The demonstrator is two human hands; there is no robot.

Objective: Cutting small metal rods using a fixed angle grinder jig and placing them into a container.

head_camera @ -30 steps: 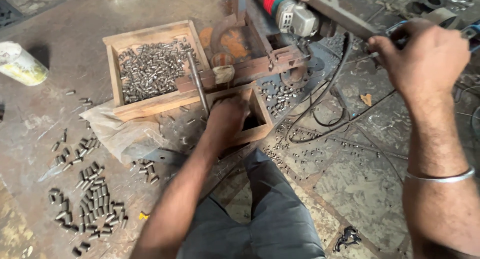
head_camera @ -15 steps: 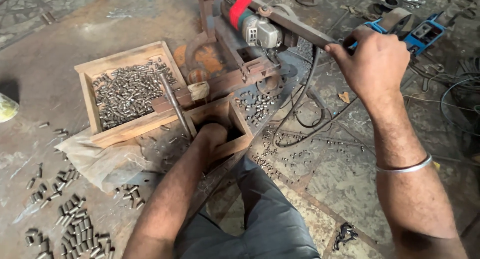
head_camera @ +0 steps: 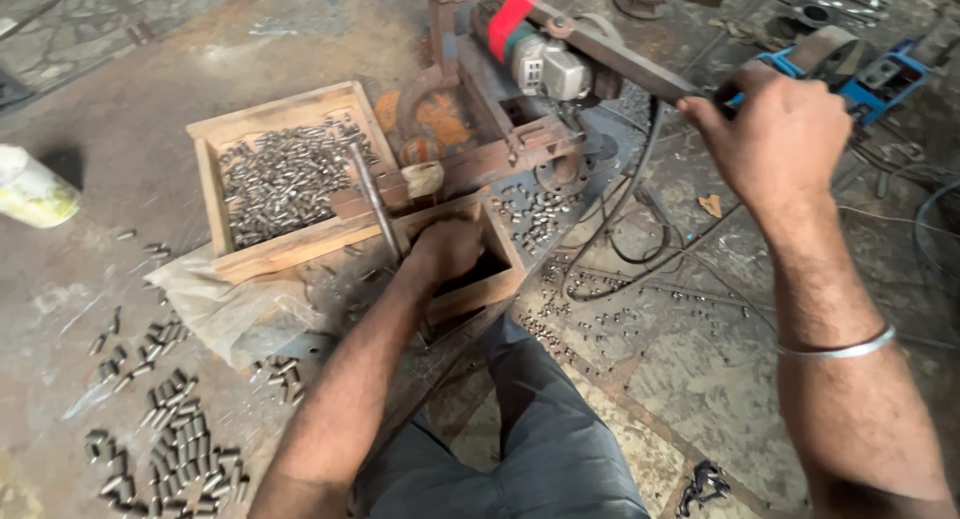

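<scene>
Your right hand (head_camera: 785, 129) is closed around the long metal lever (head_camera: 620, 59) of a cutting machine (head_camera: 530, 64) on the floor. Your left hand (head_camera: 447, 251) reaches into a small wooden box (head_camera: 500, 269) below the machine; its fingers are hidden, so its grip cannot be told. Just left of that hand, a thin steel rod (head_camera: 372, 201) leans beside a wooden tray (head_camera: 212, 194) of short metal pieces (head_camera: 280, 179).

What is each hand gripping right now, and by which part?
Right hand grips the long dark metal lever of the cutting machine at its outer end. Left hand reaches into the small wooden box; whether it holds anything cannot be told.
</scene>
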